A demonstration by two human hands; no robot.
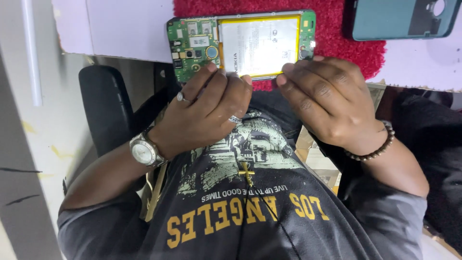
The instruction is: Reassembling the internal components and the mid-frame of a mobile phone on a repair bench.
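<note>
An opened phone (250,43) shows a green circuit board and a white battery with a yellow border. It is held over the edge of a red mat (337,33), tilted toward me. My left hand (204,108), with rings and a wristwatch, grips the phone's lower left edge by the circuit board. My right hand (327,98), with a bead bracelet, grips the lower right corner. The fingertips of both hands are tucked under or against the phone's near edge.
A teal phone back cover (399,19) lies at the top right on the white table (125,29). A black chair armrest (103,103) stands at the left. My dark printed shirt and a cross pendant (246,172) fill the bottom.
</note>
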